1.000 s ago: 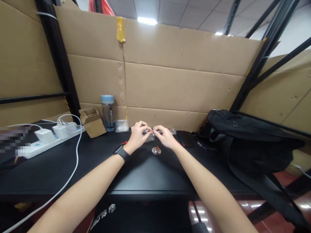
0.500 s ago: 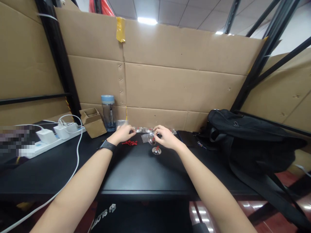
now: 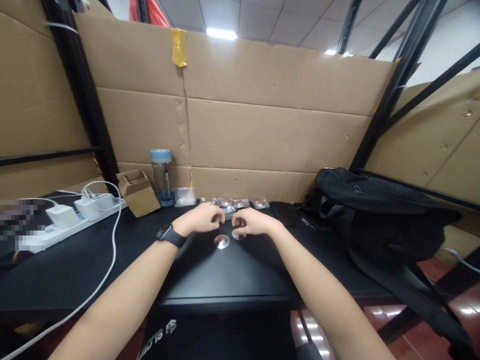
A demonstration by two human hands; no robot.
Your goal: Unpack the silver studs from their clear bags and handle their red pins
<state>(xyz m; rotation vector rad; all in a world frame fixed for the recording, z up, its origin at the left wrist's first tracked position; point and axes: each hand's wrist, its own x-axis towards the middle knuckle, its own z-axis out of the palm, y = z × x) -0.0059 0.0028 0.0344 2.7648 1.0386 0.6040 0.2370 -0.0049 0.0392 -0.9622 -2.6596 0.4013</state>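
Observation:
A shiny domed metal disc with red at its middle, like a finger cymbal (image 3: 222, 241), lies on the black table in front of my hands. A second finger cymbal (image 3: 239, 234) is at the fingertips of my right hand (image 3: 252, 221), partly covered by them; those fingers are curled around its edge. My left hand (image 3: 204, 218), with a dark watch (image 3: 170, 234) on the wrist, hovers with bent fingers left of it. What its fingertips hold, if anything, does not show. Between and behind the hands is a clear plastic bag (image 3: 229, 212).
Several small clear bags with red bits (image 3: 241, 203) line the cardboard wall (image 3: 262, 140). Left of them stand a plastic packet (image 3: 185, 196), a blue-lidded bottle (image 3: 161, 175), a cardboard box (image 3: 138, 195) and a power strip (image 3: 71, 227) with cable. A black bag (image 3: 378, 215) sits at right.
My left hand has come right and nearer, covering where the red cords lay. My right hand has lowered with its cymbal; the other cymbal now lies to its left. The view has shifted slightly.

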